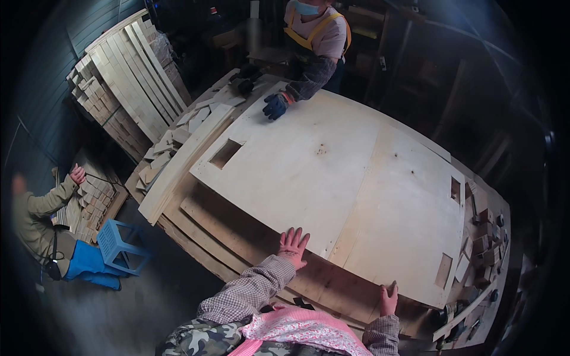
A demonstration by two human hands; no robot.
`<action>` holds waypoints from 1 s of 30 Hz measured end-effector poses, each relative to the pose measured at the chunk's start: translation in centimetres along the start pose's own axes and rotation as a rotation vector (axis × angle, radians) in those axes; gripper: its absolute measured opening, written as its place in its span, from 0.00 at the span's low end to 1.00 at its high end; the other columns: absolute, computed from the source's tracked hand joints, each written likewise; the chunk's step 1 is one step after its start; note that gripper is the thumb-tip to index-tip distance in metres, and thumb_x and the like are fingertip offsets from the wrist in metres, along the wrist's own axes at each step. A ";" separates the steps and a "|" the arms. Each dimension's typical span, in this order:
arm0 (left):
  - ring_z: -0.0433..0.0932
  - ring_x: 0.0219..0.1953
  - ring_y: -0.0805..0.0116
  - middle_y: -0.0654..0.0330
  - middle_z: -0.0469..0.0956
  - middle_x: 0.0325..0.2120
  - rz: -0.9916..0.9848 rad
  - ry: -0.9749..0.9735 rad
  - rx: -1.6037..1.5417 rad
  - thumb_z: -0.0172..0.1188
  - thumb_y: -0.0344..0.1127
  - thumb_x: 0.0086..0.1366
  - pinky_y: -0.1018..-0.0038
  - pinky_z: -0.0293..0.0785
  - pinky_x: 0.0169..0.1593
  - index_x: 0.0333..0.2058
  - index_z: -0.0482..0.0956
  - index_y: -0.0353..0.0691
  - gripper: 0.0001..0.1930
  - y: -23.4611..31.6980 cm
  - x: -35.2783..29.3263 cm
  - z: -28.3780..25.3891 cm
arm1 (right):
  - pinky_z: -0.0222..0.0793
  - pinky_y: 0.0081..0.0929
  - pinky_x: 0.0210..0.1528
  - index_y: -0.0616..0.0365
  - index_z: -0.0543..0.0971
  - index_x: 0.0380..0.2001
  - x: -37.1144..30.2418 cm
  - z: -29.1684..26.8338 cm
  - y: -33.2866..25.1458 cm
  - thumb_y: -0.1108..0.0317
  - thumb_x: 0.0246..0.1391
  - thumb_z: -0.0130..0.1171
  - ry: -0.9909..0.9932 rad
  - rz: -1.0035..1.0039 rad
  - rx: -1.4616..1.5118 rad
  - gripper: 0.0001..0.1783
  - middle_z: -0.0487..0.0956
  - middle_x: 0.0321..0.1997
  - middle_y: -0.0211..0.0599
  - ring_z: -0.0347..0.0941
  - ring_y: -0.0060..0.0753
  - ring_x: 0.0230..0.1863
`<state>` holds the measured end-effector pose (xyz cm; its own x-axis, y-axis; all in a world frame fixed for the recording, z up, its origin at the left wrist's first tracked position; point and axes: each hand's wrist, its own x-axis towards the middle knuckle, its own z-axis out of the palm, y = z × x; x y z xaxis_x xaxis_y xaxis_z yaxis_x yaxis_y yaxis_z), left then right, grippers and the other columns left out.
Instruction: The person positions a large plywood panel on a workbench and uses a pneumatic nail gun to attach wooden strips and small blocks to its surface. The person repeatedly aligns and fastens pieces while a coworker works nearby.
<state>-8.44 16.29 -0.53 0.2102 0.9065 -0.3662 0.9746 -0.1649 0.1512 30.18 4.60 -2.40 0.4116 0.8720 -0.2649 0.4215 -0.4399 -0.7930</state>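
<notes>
A large pale plywood sheet [297,160] with rectangular cutouts near its corners lies across the workbench. My left hand [292,248] rests flat at its near edge, palm down and fingers spread. Farther right, my right hand [389,299] grips the same edge, two digits showing on top and the others hidden. Below the overhanging edge show darker wooden boards [219,219]. Across the sheet, a co-worker's dark blue gloved hand [276,105] touches the far left side.
Long wooden strips [184,166] and loose offcuts [163,151] lie along the bench's left side. Small wood blocks [487,252] and tools crowd the right end. Stacked planks [133,77] stand at the back left. Another person [41,219] is beside a blue stool [122,246].
</notes>
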 end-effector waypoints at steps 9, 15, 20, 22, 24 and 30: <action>0.32 0.68 0.45 0.50 0.33 0.67 0.012 0.057 0.035 0.62 0.60 0.48 0.47 0.28 0.66 0.66 0.40 0.48 0.54 -0.3 0.3 1.0 | 0.47 0.38 0.68 0.65 0.62 0.60 -1.2 -1.2 -6.6 0.47 0.44 0.60 -0.242 0.025 -0.520 0.45 0.54 0.66 0.58 0.45 0.57 0.69; 0.29 0.68 0.44 0.46 0.32 0.67 0.031 0.012 0.076 0.62 0.63 0.46 0.48 0.27 0.66 0.66 0.36 0.46 0.58 -0.8 0.9 1.2 | 0.57 0.26 0.62 0.69 0.63 0.58 -2.9 -13.3 -9.4 0.58 0.57 0.56 -0.132 -0.074 0.408 0.32 0.68 0.59 0.47 0.64 0.35 0.60; 0.30 0.68 0.43 0.45 0.32 0.67 0.035 -0.014 0.114 0.62 0.64 0.45 0.48 0.27 0.66 0.66 0.36 0.46 0.59 -0.8 1.2 1.3 | 0.54 0.39 0.66 0.57 0.60 0.61 -4.9 -19.6 -4.7 0.48 0.62 0.44 0.196 -0.660 1.425 0.31 0.67 0.61 0.40 0.63 0.43 0.61; 0.31 0.68 0.43 0.45 0.33 0.67 0.016 -0.026 0.162 0.62 0.64 0.45 0.48 0.28 0.66 0.66 0.36 0.45 0.59 -0.9 1.2 1.2 | 0.54 0.39 0.66 0.54 0.61 0.60 -5.6 -19.5 -2.2 0.49 0.62 0.43 0.767 -0.368 1.861 0.29 0.65 0.63 0.35 0.60 0.40 0.63; 0.31 0.68 0.42 0.45 0.34 0.67 0.042 -0.015 0.101 0.62 0.65 0.44 0.48 0.28 0.66 0.66 0.37 0.46 0.59 -1.3 1.2 1.1 | 0.54 0.39 0.66 0.52 0.62 0.60 -6.4 -17.4 -0.3 0.47 0.62 0.42 0.902 -0.218 1.948 0.29 0.65 0.63 0.34 0.61 0.39 0.63; 0.52 0.65 0.55 0.46 0.55 0.61 -0.003 0.263 -0.624 0.64 0.47 0.54 0.62 0.48 0.66 0.63 0.49 0.36 0.45 -3.9 0.7 1.5 | 0.56 0.41 0.63 0.51 0.61 0.61 -5.3 -10.6 -0.5 0.45 0.60 0.44 0.521 -0.126 1.811 0.32 0.63 0.63 0.34 0.62 0.40 0.61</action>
<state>-11.94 16.93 -2.73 0.1054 0.9840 -0.1439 0.7316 0.0213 0.6814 36.38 -2.07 5.26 0.7672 0.5807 -0.2724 -0.6373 0.6419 -0.4264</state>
